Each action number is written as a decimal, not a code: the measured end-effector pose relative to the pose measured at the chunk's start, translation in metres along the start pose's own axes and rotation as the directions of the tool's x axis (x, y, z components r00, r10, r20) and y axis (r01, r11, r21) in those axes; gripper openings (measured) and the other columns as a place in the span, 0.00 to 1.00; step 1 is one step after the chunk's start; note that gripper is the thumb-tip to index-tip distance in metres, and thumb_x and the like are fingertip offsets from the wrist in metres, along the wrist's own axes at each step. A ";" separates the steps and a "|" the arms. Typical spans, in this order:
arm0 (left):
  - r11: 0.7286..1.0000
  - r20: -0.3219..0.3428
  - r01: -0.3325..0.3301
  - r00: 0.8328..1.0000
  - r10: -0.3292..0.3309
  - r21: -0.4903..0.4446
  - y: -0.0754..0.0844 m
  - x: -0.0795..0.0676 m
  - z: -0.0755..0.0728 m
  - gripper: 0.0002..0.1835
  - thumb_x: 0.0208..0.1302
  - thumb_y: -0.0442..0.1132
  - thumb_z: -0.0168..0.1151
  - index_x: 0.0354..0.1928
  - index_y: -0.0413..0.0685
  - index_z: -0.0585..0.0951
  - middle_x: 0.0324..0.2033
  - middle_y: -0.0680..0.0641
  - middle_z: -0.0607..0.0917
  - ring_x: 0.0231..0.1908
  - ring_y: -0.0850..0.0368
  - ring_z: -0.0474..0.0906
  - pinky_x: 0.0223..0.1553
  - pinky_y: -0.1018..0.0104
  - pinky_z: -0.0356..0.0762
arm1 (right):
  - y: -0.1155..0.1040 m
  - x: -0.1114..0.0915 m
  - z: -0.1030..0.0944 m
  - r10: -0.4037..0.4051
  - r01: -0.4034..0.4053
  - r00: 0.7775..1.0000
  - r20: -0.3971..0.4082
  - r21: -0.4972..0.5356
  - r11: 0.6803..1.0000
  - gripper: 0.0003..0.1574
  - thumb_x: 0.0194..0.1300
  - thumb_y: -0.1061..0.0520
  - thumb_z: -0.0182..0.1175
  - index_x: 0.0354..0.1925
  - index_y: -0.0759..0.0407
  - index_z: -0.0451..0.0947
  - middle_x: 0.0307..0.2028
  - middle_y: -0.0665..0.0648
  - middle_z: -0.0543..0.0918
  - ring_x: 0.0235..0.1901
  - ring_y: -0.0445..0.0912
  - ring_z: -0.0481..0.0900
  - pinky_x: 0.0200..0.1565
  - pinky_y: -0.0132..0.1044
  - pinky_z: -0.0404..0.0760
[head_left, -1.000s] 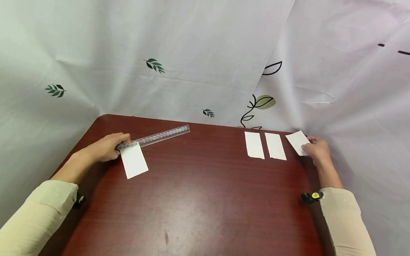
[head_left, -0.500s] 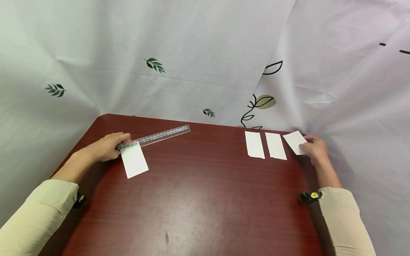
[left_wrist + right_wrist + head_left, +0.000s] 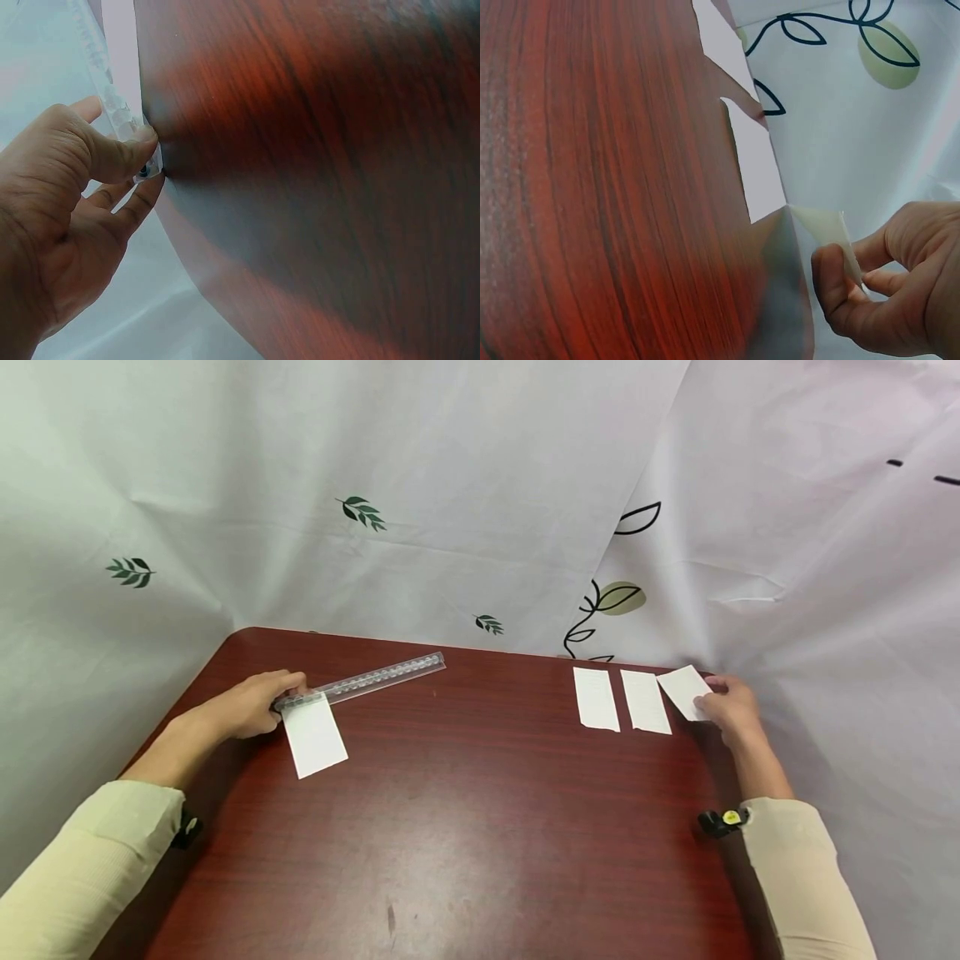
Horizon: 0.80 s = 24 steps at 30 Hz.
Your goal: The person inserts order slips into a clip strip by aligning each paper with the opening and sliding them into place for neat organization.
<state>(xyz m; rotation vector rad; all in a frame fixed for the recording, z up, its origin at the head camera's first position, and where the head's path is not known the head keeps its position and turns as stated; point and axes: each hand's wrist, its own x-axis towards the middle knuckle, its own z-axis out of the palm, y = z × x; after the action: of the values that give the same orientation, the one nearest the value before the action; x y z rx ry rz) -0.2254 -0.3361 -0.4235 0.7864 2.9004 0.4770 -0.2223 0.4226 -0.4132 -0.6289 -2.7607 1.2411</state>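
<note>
My left hand [image 3: 258, 703] grips the near end of a clear plastic ruler [image 3: 382, 676] at the table's left side. Under that end lies a white paper slip [image 3: 315, 742], partly covered by the ruler. In the left wrist view, thumb and fingers pinch the ruler's end [image 3: 116, 105]. Over by the far right corner, my right hand [image 3: 733, 708] pinches another white slip [image 3: 684, 692] between thumb and fingers. The right wrist view shows this slip [image 3: 821, 225] tilted up, its corner near the closest flat slip [image 3: 757, 169].
Two white slips with uneven near edges, one [image 3: 596, 699] left of the other [image 3: 645, 702], lie along the back edge of the dark red wooden table [image 3: 480, 827]. A white curtain [image 3: 450, 527] with leaf prints hangs behind and at both sides.
My right hand has drifted slightly left with its slip, bringing it closer to the flat slip beside it. My left hand and the ruler have stayed in place.
</note>
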 end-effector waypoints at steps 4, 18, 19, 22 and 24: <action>1.000 0.002 0.005 1.000 -0.005 0.009 -0.001 0.001 0.001 0.27 0.50 0.16 0.60 0.48 0.51 0.79 0.45 0.49 0.83 0.45 0.49 0.73 0.44 0.52 0.69 | -0.001 0.001 0.002 -0.006 0.006 1.000 -0.004 0.009 1.000 0.43 0.74 0.64 0.56 0.82 0.75 0.63 0.75 0.78 0.72 0.50 0.52 0.78 0.34 0.24 0.75; 1.000 -0.004 -0.015 1.000 0.015 0.006 -0.003 0.002 0.001 0.27 0.48 0.16 0.61 0.48 0.50 0.78 0.42 0.50 0.81 0.44 0.49 0.73 0.43 0.53 0.68 | -0.006 0.005 0.009 0.000 -0.001 1.000 0.023 0.045 0.999 0.43 0.73 0.65 0.57 0.82 0.74 0.62 0.75 0.77 0.72 0.35 0.36 0.76 0.34 0.25 0.79; 1.000 -0.003 -0.014 1.000 0.014 0.007 -0.002 0.001 0.001 0.27 0.48 0.16 0.60 0.48 0.51 0.78 0.42 0.50 0.81 0.44 0.49 0.72 0.43 0.53 0.68 | -0.006 0.005 0.010 -0.001 0.000 1.000 0.024 0.044 0.999 0.43 0.73 0.65 0.57 0.82 0.74 0.63 0.75 0.77 0.72 0.36 0.37 0.76 0.35 0.25 0.79; 1.000 -0.001 -0.012 1.000 0.012 0.012 -0.002 0.001 0.000 0.27 0.48 0.16 0.61 0.48 0.51 0.78 0.42 0.50 0.81 0.44 0.49 0.72 0.44 0.53 0.68 | -0.009 0.004 0.011 -0.005 0.004 1.000 0.026 0.034 0.999 0.42 0.73 0.65 0.57 0.81 0.74 0.64 0.74 0.77 0.73 0.38 0.40 0.77 0.35 0.24 0.78; 1.000 0.000 -0.010 1.000 0.010 0.010 -0.002 0.002 0.001 0.27 0.48 0.16 0.61 0.48 0.50 0.78 0.42 0.49 0.81 0.44 0.49 0.73 0.44 0.53 0.68 | -0.010 0.003 0.012 -0.002 0.002 1.000 0.023 0.027 1.000 0.41 0.74 0.65 0.57 0.81 0.74 0.64 0.73 0.77 0.73 0.41 0.44 0.79 0.34 0.24 0.77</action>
<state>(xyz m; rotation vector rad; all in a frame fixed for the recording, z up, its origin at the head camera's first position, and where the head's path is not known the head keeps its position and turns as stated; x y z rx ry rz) -0.2276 -0.3369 -0.4247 0.8022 2.9022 0.4634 -0.2311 0.4100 -0.4145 -0.6133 -2.7581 1.2907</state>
